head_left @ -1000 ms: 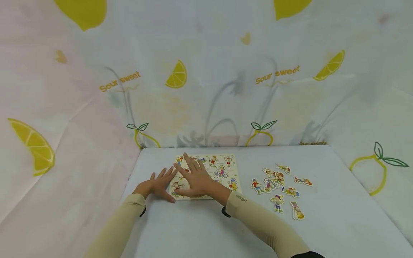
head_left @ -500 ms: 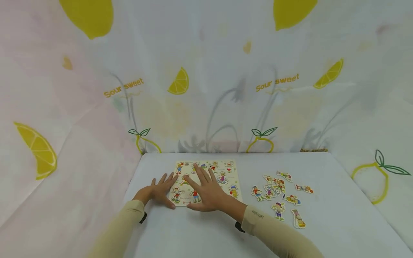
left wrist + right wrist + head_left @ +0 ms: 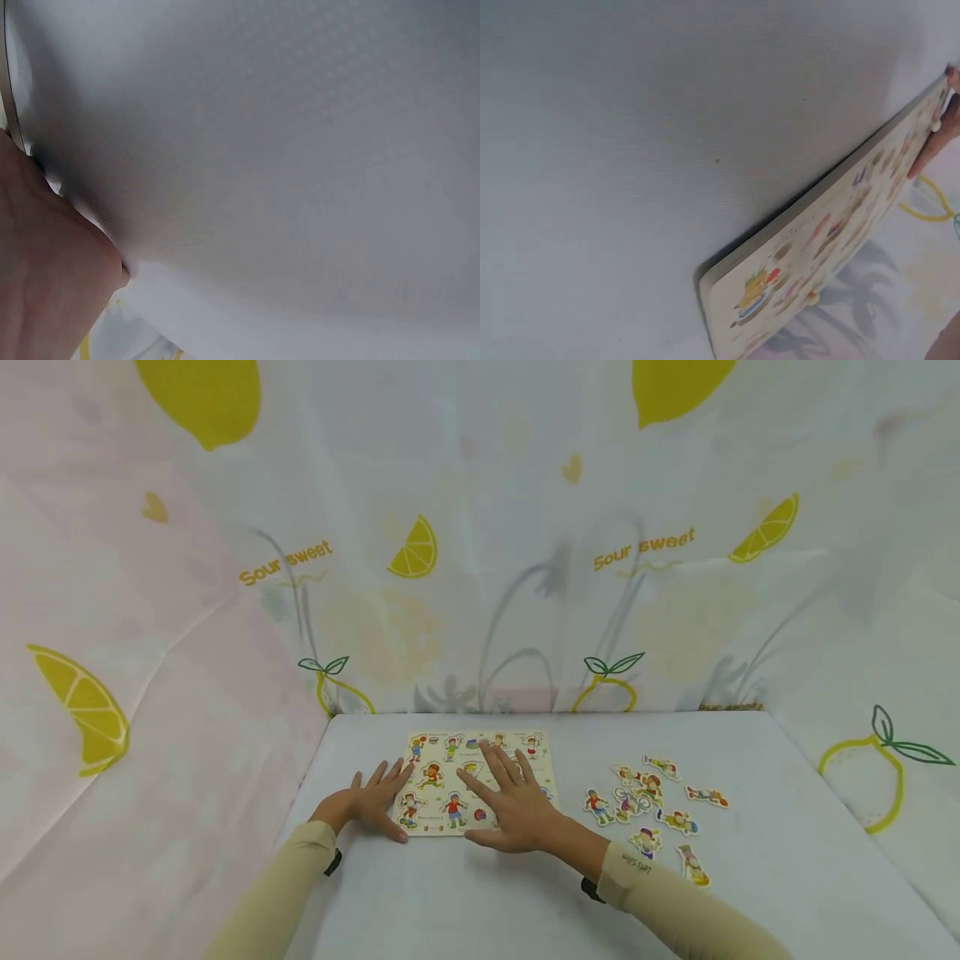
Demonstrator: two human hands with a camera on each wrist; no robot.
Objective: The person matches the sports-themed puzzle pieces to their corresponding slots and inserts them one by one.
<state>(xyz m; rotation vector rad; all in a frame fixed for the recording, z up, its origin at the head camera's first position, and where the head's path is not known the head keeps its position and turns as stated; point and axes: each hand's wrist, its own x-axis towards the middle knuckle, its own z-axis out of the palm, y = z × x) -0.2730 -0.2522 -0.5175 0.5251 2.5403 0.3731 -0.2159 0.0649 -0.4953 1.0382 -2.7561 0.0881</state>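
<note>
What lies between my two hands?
The left part of the puzzle board, with its colourful cartoon figures, lies between the left hand and right hand, as the head view shows.

On the bench [image 3: 450,902], the puzzle board [image 3: 441,783] lies ahead, with the left hand [image 3: 375,802] at its left edge and the right hand [image 3: 517,814] over its front right part. To the right of both hands, beyond the board, loose pieces [image 3: 650,787] lie clustered, the nearest partly behind the right sleeve [image 3: 682,902]. Past the hands, behind the bench, hangs a backdrop [image 3: 480,610].
</note>
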